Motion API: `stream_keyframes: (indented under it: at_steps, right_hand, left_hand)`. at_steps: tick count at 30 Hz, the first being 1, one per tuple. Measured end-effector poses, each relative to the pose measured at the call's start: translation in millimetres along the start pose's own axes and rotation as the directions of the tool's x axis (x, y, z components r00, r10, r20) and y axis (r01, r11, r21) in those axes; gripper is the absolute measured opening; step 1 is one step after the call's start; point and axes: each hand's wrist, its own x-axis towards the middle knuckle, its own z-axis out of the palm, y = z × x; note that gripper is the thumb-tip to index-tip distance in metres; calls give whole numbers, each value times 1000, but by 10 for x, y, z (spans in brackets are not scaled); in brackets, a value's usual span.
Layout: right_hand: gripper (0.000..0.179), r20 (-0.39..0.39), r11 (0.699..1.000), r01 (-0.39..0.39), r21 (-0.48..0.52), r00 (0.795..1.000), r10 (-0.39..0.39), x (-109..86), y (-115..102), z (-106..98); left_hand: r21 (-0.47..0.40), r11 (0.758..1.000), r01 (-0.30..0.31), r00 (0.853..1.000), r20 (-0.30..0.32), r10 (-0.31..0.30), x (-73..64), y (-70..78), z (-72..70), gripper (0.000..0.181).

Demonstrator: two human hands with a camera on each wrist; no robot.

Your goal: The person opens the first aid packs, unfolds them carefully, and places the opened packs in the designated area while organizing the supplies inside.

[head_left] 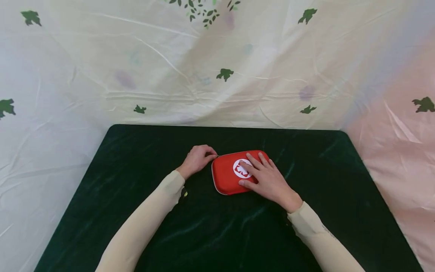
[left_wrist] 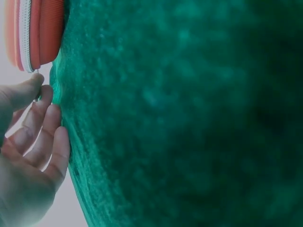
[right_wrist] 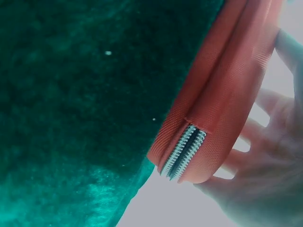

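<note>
A red zippered case [head_left: 225,173] with a white round emblem [head_left: 242,168] lies flat on the dark green cloth. At its far left corner my left hand [head_left: 198,158] pinches the small zipper pull [left_wrist: 38,98] between thumb and forefinger. The other left fingers are loosely bent below it in the left wrist view. My right hand [head_left: 270,181] rests on the right part of the lid, fingers spread and covering part of the emblem. Two rows of zipper teeth [right_wrist: 183,151] stand slightly apart at one end of the case in the right wrist view.
The green cloth [head_left: 217,234] covers the table, with rounded far corners. Pale sheets [head_left: 163,75] with green leaf prints hang behind the table and along both sides.
</note>
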Motion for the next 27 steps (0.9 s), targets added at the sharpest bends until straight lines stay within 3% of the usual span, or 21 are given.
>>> stream_keyframes:
  at_steps: [9, 27]
  right_hand:
    - [79, 6, 1000, 7, 13, 1000, -7, 5, 1, -2]
    - [78, 4, 1000, 7, 21, 1000, -7, -1, 6, 0]
  left_hand:
    - [88, 996, -27, 1000, -3, 27, -64, -26, -62, 15]
    - [117, 992, -39, 999, 23, 36, -190, -24, -120, 17]
